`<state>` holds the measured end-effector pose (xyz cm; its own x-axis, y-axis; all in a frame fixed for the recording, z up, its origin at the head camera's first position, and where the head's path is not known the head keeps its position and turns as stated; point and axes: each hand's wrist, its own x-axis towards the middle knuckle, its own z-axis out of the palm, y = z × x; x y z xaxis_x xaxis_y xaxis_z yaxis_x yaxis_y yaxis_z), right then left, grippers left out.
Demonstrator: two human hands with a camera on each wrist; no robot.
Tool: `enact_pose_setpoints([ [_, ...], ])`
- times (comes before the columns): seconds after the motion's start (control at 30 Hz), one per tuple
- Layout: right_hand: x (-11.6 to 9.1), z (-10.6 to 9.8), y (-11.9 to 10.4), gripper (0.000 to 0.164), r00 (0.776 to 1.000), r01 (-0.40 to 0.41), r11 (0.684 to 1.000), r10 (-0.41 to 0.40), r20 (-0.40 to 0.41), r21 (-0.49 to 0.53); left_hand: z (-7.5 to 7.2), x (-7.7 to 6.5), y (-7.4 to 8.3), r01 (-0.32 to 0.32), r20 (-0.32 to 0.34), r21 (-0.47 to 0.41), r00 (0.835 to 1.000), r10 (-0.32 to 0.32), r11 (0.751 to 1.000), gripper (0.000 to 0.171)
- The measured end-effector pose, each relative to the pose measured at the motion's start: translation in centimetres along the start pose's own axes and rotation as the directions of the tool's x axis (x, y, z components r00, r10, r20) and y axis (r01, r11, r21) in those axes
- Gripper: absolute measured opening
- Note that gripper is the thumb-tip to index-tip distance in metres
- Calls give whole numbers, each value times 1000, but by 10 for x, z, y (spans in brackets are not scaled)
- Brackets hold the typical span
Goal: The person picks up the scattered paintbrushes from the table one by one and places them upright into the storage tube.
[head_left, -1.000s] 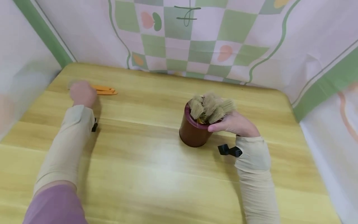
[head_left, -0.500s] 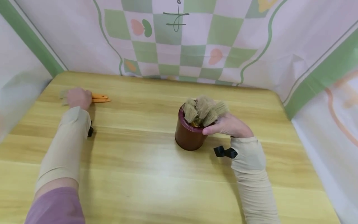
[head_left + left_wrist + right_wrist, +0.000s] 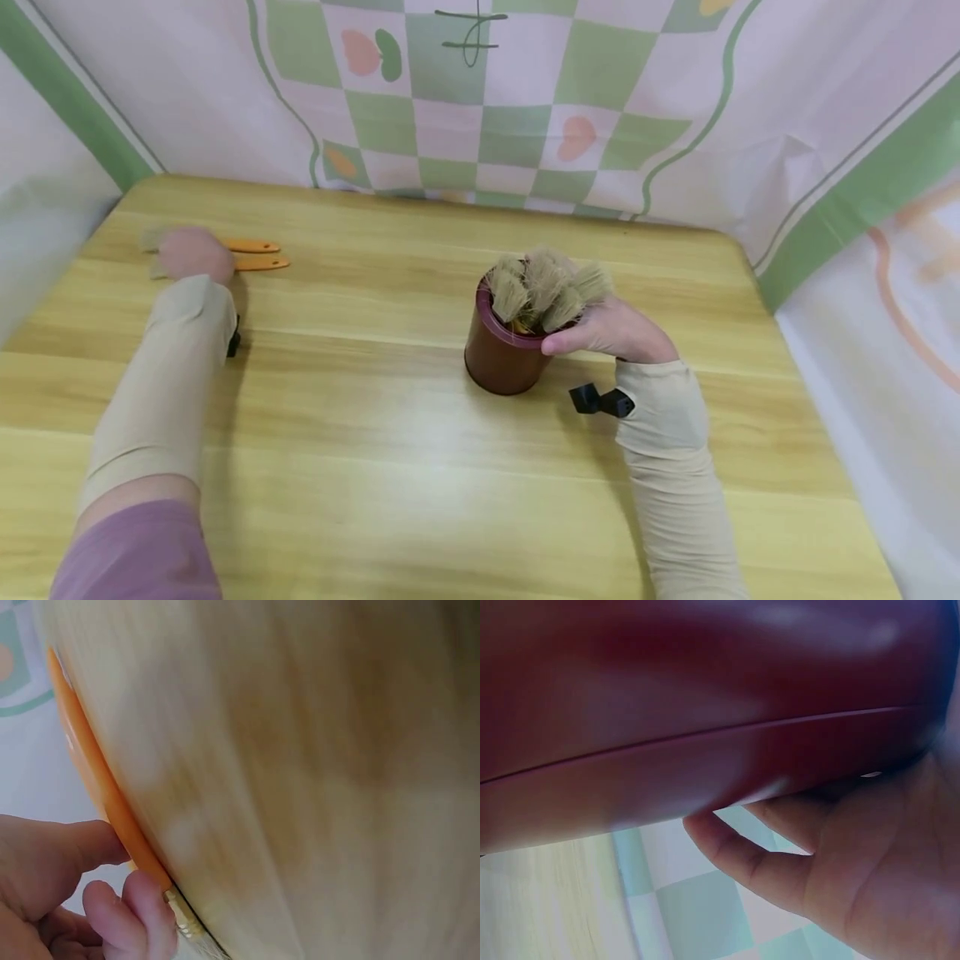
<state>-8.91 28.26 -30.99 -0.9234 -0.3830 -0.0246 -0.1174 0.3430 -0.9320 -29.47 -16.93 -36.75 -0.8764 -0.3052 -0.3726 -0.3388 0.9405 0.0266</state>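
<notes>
At the table's far left, my left hand (image 3: 197, 254) is over two orange-handled paintbrushes (image 3: 261, 262), with their handles showing to its right and pale bristles to its left. In the left wrist view, thumb and fingertips pinch an orange brush handle (image 3: 112, 795) close to its metal ferrule (image 3: 182, 915), low against the wood. My right hand (image 3: 611, 329) grips a dark red-brown cup (image 3: 501, 358) by its upper right side, thumb at the rim. Several brushes (image 3: 546, 287) stand bristles up in the cup. The right wrist view shows its smooth wall (image 3: 705, 682) with fingers along it.
The light wooden table (image 3: 405, 467) has rounded far corners. A patterned cloth (image 3: 517, 142) with green checks hangs right behind the far edge, and pale cloth also lines both sides. Small black devices (image 3: 600, 400) are worn at the wrists.
The two orange handles under my left hand have spread a little apart. The head view has shifted slightly. My right hand keeps its grip on the cup.
</notes>
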Motion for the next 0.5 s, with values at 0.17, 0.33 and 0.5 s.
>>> enact_pose_setpoints([
  [0.17,2,2,1,87,1000,18,1000,-18,4,14,-1,-1,-6,28,51,11,998,-28,1000,53],
  [0.33,4,2,2,88,1000,17,1000,-17,6,26,2,-2,-11,6,43,-3,999,-6,1000,49],
  [0.5,4,1,1,88,1000,24,999,-24,17,27,-2,-4,-12,-9,44,11,999,8,1000,49],
])
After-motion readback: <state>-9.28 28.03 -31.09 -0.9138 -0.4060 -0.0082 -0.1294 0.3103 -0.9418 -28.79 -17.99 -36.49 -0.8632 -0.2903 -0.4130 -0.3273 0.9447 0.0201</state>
